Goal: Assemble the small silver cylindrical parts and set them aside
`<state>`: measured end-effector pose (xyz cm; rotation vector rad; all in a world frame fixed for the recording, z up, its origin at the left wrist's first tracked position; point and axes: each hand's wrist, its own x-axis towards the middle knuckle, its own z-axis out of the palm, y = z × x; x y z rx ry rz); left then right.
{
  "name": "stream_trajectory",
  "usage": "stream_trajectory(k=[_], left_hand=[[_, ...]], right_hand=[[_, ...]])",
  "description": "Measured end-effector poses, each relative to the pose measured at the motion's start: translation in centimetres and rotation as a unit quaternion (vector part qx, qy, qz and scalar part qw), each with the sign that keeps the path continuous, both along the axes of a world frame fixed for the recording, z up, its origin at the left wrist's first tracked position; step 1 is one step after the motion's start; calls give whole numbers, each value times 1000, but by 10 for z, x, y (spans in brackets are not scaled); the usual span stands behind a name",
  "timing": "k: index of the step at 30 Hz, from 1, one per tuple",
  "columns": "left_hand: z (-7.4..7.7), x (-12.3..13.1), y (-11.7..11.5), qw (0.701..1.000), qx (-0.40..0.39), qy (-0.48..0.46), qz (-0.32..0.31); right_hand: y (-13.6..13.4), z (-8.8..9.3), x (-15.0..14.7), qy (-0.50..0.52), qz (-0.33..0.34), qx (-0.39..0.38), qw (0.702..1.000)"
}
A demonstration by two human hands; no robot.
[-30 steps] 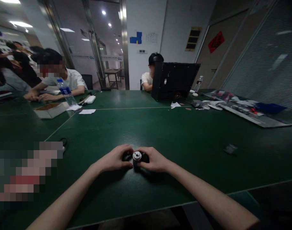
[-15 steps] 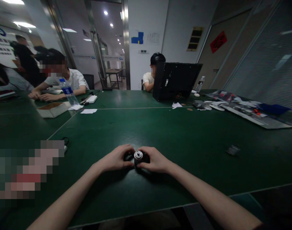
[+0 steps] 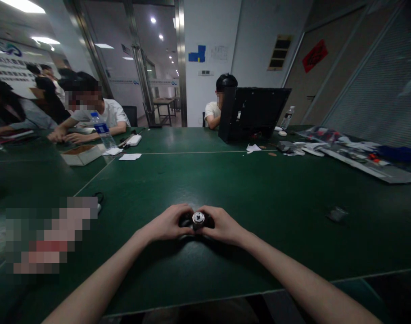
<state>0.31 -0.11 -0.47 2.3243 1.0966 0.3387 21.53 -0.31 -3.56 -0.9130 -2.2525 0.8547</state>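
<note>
A small cylinder with a round silver top and a central hole (image 3: 198,218) stands on the green table between my two hands. Its dark body is mostly hidden by my fingers. My left hand (image 3: 168,223) curls around it from the left, and my right hand (image 3: 223,226) curls around it from the right. Both sets of fingers meet at its sides, and a dark shape, perhaps part of the same object, shows under them.
A dark-green table (image 3: 259,189) runs across the view, with a small grey item (image 3: 336,214) to the right. Beyond stand a black monitor back (image 3: 254,114), papers, a cardboard box (image 3: 82,155) and a water bottle (image 3: 103,130). A seated person (image 3: 100,112) works at the far left.
The cylinder's side showed earlier; now mostly its silver top shows, lower between my hands. The whole room has slid slightly right in view.
</note>
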Motion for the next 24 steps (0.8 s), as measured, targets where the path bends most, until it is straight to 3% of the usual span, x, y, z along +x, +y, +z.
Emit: stream_trajectory(k=[24], left_hand=[[-2, -5, 1, 1000, 9, 1, -18]], right_hand=[[-3, 9, 3, -20, 20, -8, 1000]])
